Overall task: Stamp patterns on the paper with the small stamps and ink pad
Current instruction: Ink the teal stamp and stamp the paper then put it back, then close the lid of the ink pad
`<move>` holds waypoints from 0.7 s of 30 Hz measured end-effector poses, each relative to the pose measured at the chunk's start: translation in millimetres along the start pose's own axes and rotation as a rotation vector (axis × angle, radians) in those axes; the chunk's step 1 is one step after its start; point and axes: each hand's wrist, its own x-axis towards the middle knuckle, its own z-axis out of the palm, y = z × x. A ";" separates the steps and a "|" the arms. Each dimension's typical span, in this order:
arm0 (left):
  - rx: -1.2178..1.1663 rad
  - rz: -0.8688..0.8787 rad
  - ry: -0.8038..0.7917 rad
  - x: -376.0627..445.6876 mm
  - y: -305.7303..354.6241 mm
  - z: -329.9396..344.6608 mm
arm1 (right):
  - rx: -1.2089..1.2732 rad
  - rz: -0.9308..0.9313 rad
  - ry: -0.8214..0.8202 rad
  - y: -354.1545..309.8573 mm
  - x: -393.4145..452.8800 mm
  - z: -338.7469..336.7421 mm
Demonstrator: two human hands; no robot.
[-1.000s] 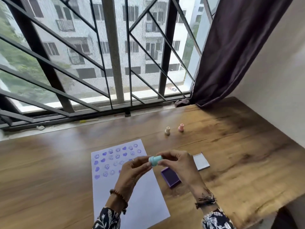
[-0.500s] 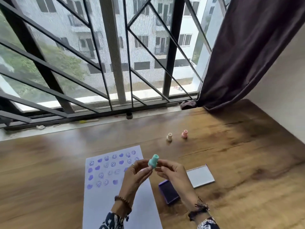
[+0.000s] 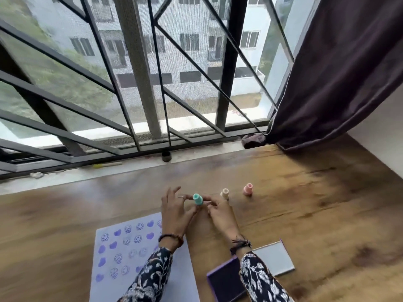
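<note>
head view: both hands' fingers [image 3: 197,211] pinch teal stamp [image 3: 197,199] upright.

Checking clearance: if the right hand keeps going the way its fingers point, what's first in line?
Right hand points up-left at the teal stamp, already at its fingertips; beyond it, the left hand. The cream stamp sits off to the right, probably clear.

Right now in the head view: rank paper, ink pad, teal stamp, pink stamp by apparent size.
1. Paper
2. Ink pad, partly hidden by a sleeve
3. Teal stamp and pink stamp: look alike, not ranked.
</note>
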 end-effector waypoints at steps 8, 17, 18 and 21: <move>-0.011 -0.049 -0.073 -10.9 -3.9 5.2 | -0.019 -0.034 0.063 6.4 -7.3 -1.9; -0.168 0.043 -0.064 -106.2 4.1 -16.0 | 0.023 0.010 0.210 26.9 -90.9 -52.2; -0.167 0.066 -0.100 -118.2 3.2 -16.9 | -0.016 0.011 0.241 33.2 -100.6 -59.2; -0.065 0.120 -0.248 -150.3 -2.5 -15.7 | -0.126 0.045 0.357 52.1 -126.6 -76.0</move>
